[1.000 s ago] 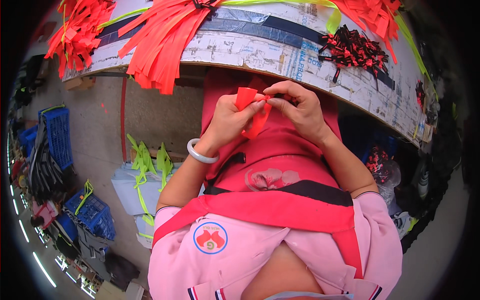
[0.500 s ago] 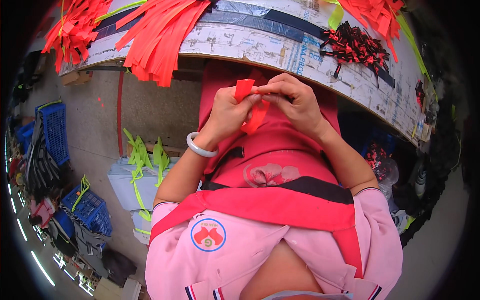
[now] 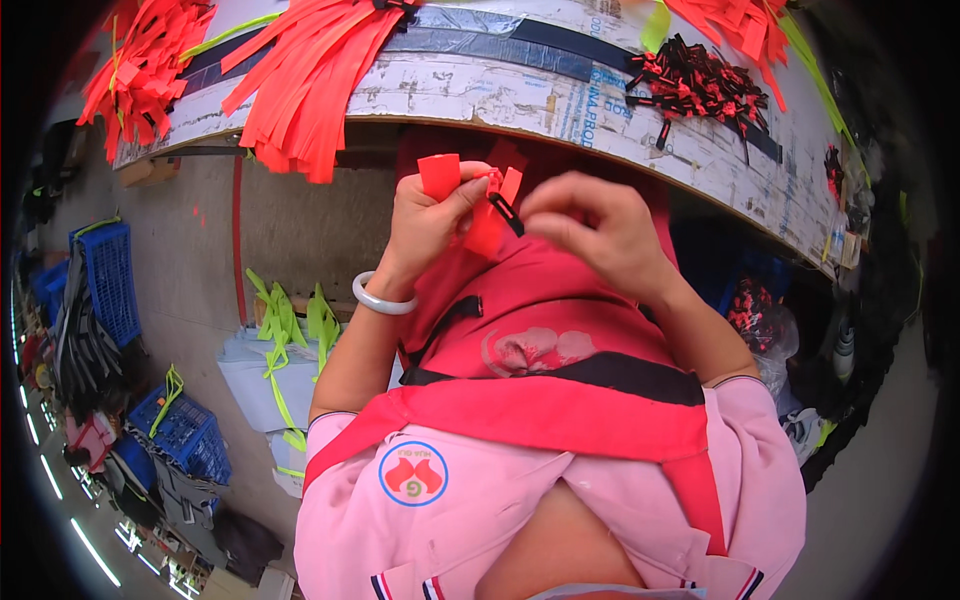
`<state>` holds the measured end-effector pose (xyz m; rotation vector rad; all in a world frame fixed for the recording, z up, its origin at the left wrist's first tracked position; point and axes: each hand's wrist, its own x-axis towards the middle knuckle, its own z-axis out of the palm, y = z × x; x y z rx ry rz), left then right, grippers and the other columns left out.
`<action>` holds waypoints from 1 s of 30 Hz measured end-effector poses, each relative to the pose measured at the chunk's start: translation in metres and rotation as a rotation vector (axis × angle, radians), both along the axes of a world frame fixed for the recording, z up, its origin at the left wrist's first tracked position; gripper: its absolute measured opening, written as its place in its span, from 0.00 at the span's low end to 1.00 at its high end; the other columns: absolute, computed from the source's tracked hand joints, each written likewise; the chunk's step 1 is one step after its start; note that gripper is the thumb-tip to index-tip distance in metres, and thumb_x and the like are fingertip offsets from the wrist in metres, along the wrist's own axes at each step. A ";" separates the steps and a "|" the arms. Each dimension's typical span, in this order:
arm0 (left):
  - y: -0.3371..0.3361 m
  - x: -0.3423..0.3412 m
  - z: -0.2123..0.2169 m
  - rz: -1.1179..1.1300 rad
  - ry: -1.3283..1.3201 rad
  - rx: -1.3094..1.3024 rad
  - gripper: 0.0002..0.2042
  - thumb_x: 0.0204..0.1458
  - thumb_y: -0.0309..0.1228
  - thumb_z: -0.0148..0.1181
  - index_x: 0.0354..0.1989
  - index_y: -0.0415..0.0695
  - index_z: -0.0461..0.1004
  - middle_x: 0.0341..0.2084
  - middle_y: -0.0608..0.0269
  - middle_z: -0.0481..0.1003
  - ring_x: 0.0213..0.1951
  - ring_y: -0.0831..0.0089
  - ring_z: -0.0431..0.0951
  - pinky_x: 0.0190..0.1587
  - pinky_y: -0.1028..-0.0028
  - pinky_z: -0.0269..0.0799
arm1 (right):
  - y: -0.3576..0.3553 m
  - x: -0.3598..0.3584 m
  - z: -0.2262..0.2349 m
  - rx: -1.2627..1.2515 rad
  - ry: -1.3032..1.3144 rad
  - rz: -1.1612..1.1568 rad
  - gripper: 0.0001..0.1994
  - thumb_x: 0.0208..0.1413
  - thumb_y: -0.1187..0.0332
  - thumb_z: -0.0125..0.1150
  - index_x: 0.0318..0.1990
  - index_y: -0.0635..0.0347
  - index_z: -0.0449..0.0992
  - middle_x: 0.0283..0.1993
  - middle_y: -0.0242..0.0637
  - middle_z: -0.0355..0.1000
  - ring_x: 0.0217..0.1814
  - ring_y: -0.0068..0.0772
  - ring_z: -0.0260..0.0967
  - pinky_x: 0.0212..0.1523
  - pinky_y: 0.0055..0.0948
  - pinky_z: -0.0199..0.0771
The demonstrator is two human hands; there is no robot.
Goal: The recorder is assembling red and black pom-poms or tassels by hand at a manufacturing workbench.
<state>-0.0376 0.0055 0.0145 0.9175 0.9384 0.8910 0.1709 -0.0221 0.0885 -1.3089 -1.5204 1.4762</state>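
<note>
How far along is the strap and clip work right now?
Done: a pile of clipped pieces lies on the table. In hand: the left hand pinches a red strap with a black clip; the right hand hovers beside it. Left: loose strap bundles.

Pink short-sleeved shirt, round red-and-blue badge on chest, striped collar edge; red apron with black waistband; pale bangle on left wrist

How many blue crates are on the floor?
2. One blue crate stands at the far left, by dark hanging things. The other blue crate sits lower down, nearer the person's left elbow. More may be hidden in the dark rim of the picture.
</note>
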 end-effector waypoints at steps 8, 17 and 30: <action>-0.002 -0.002 0.014 -0.102 0.044 0.092 0.08 0.58 0.27 0.57 0.42 0.37 0.77 0.25 0.68 0.76 0.20 0.85 0.69 0.21 0.84 0.61 | 0.015 -0.003 -0.054 -0.164 0.319 -0.153 0.08 0.59 0.68 0.60 0.41 0.63 0.75 0.30 0.26 0.71 0.26 0.12 0.62 0.27 0.14 0.61; 0.002 -0.009 0.017 -0.137 -0.091 -0.142 0.09 0.58 0.29 0.57 0.42 0.36 0.74 0.25 0.60 0.77 0.19 0.81 0.72 0.15 0.83 0.59 | 0.016 -0.006 -0.032 -0.178 0.219 -0.030 0.07 0.57 0.68 0.62 0.37 0.62 0.76 0.26 0.23 0.70 0.24 0.07 0.59 0.21 0.12 0.55; 0.000 -0.007 0.019 -0.171 -0.102 -0.133 0.10 0.56 0.29 0.58 0.41 0.35 0.74 0.19 0.61 0.73 0.17 0.78 0.71 0.14 0.81 0.59 | 0.018 -0.004 -0.019 -0.343 0.183 -0.010 0.08 0.55 0.67 0.65 0.34 0.62 0.77 0.24 0.24 0.70 0.22 0.08 0.59 0.20 0.12 0.55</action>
